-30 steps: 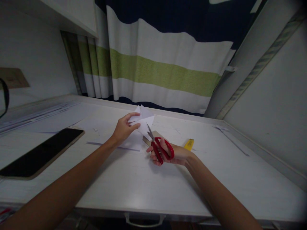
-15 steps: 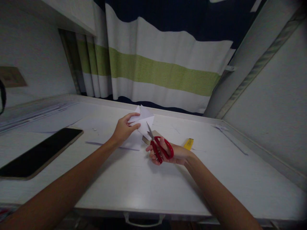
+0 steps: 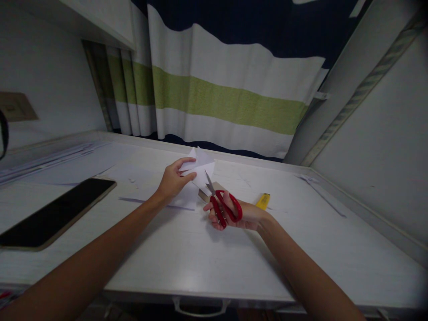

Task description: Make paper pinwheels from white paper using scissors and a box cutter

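Between the thumb and fingers of my left hand (image 3: 175,178) is a folded piece of white paper (image 3: 203,166), with pointed corners at its top. My right hand (image 3: 230,214) holds red-handled scissors (image 3: 219,207), palm turned upward and fingers through the loops. The scissor blades are slightly apart and point up at the paper's lower right edge; whether they touch it I cannot tell. Behind the scissors lies a small brownish block-like thing (image 3: 203,196), partly hidden. A yellow object (image 3: 263,201), perhaps a cutter's handle, rests just beyond my right wrist.
A black-screened phone (image 3: 56,214) lies on the white desk (image 3: 200,263) at the left. Paper sheets (image 3: 76,167) are stacked behind it, and another sheet (image 3: 160,203) lies under my left hand. Thin paper strips (image 3: 323,196) sit at the right. A striped curtain (image 3: 227,93) hangs behind.
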The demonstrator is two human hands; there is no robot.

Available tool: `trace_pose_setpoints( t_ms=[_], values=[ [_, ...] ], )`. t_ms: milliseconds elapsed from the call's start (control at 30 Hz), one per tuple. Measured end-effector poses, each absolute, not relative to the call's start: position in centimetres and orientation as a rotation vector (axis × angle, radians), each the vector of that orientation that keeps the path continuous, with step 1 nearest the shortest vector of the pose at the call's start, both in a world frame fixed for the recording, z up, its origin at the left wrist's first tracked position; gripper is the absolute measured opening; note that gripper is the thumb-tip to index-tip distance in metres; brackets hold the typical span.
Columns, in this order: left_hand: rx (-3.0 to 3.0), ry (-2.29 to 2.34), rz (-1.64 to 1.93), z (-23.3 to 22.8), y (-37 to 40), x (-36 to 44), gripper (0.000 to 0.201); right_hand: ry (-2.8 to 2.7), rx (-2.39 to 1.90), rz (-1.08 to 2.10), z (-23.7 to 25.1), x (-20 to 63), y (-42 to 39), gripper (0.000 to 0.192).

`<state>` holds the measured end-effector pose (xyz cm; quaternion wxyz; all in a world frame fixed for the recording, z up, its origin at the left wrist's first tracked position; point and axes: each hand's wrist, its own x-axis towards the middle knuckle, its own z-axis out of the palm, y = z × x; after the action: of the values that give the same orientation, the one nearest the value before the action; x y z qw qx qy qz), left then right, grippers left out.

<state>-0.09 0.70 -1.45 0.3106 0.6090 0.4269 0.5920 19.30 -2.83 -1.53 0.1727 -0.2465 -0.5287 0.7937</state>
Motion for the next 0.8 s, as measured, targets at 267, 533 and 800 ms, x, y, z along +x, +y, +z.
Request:
trace_pose_setpoints(
  t_ms=[267, 533, 800],
  values=[
    [1.614, 1.132, 1.569, -1.34, 0.63, -0.05, 0.035, -1.535, -0.736, 2.212, -1.51, 19.32, -2.78, 0.060],
    [1.634, 1.173, 1.574, -1.15, 0.53, 0.03, 0.033, -1.563, -0.765, 2.162, -1.68, 19.32, -2.67, 0.059],
    [1.598, 1.147, 1.573, -1.12, 0.53, 0.09, 0.035, -1.577, -0.816, 2.144, -1.39, 19.20, -2.74, 0.058]
  ],
)
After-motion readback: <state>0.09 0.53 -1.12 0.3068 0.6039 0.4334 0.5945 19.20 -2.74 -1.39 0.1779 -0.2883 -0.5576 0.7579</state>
